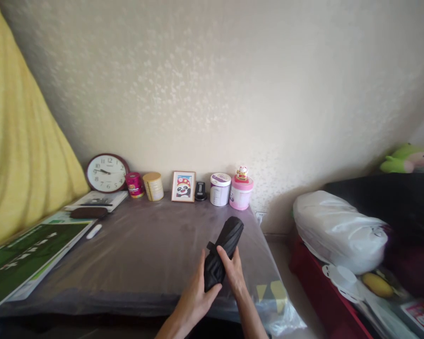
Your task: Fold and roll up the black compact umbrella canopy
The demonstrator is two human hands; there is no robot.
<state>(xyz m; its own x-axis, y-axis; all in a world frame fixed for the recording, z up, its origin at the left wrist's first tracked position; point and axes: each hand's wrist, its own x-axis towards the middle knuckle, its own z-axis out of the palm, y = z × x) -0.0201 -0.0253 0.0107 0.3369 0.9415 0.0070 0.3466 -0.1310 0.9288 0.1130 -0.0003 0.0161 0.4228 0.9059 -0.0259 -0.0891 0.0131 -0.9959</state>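
- Left hand (201,289): clasping the lower end of the folded black umbrella (230,234).
- Right hand (234,270): gripping the umbrella around its middle.
- Umbrella: tilted, over the near part of the desk (151,254).
- Framed panda picture (183,187): upright at the desk's back.

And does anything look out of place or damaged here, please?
No spill or damage shows. The clock looks odd: it stands at the table's back left, though such clocks usually hang. A tab sticks out from the umbrella.
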